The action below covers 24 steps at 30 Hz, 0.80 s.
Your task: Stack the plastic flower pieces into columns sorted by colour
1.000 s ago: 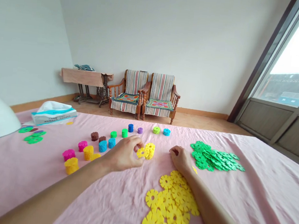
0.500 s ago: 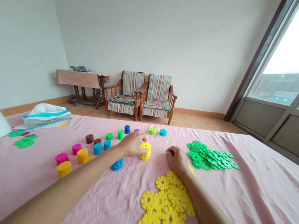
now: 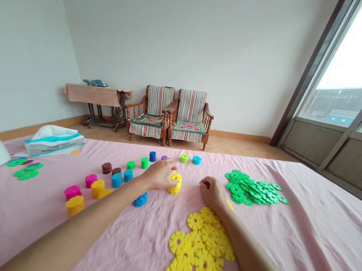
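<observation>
A short stack of yellow notched discs stands on the pink cloth. My left hand is curved around its upper left side, thumb against the stack and forefinger arched over the top. To the right, my right hand rests on the cloth with its fingers curled in, and no disc shows in them. Under and in front of my right wrist spreads a loose pile of yellow discs. Just beyond that hand lies a heap of green discs.
Several small stacks stand left of my left hand, including a blue stack, a pink stack and a brown stack. Further back are a lime stack and a light-blue stack. A tissue pack lies at the left.
The whole view has shifted slightly, so everything appears a little further left. Both hands keep nearly the same pose and place beside the discs.
</observation>
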Each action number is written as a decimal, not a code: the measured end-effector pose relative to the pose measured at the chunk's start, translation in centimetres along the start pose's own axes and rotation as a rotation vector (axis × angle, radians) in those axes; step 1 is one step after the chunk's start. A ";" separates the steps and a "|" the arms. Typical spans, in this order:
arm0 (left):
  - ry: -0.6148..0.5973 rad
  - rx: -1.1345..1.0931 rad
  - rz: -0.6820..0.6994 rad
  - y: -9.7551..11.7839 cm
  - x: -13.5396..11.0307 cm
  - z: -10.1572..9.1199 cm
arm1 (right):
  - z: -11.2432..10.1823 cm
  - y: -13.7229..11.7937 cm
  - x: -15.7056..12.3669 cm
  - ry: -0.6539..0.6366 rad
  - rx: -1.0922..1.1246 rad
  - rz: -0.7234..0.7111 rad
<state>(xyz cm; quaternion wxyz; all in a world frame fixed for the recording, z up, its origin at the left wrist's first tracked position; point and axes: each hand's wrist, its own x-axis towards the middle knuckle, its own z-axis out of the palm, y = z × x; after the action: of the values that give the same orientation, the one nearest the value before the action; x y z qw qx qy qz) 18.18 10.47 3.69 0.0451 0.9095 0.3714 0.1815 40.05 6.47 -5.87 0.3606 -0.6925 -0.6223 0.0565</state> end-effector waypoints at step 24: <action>-0.372 -0.304 0.212 5.5 -8.0 0.4 | -0.1 -0.1 0.0 -0.017 0.004 0.016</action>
<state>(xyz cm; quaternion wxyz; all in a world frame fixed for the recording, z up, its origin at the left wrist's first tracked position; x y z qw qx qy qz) 16.70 1.03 2.18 0.2294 0.9438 0.2278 0.0684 40.02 6.42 -5.74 0.3562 -0.6964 -0.6195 0.0664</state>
